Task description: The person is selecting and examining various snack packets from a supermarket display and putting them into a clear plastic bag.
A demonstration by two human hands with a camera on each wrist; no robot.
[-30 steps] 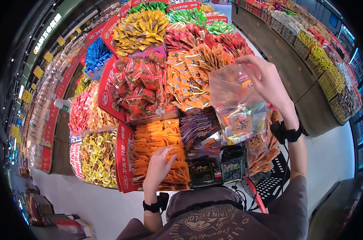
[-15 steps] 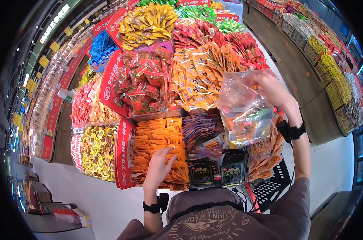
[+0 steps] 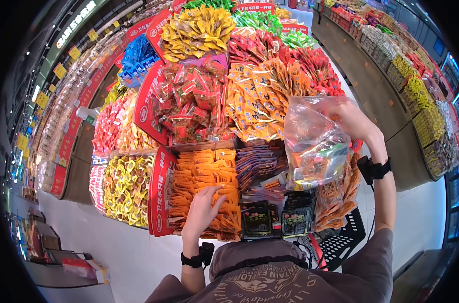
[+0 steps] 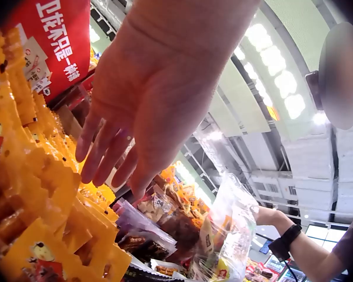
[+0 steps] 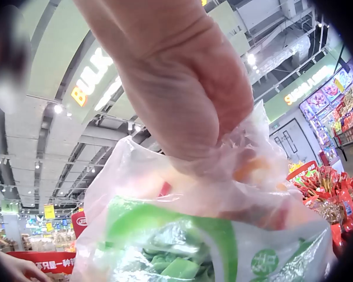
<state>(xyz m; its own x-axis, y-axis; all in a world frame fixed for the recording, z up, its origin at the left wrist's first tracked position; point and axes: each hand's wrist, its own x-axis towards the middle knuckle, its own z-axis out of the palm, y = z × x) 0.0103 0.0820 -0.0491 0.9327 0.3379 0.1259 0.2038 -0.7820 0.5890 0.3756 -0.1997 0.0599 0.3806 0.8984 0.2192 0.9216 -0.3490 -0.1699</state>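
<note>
My right hand (image 3: 352, 120) grips the mouth of a clear plastic bag (image 3: 310, 134) above the right side of the snack display. Plastic hides its fingertips in the right wrist view. Green print runs across the bag, and several snack packets show through it, some orange and some green. Over the front bin of orange snack packets (image 3: 184, 174), my left hand (image 3: 202, 213) hovers palm down. In the left wrist view its fingers (image 4: 100, 150) hang loose and hold nothing, just beside the packets.
Purple packets (image 3: 255, 164) and black packets (image 3: 256, 219) fill the bins right of the orange ones. Red signs (image 3: 161, 194) stand between bins. Below the right arm is a black basket (image 3: 348, 232). Shelves (image 3: 386, 101) line the aisle at right.
The head view has shifted a little. My right hand has come down from the bag's top edge, its raised fingers now curled at the mouth. The left hand keeps its place.
</note>
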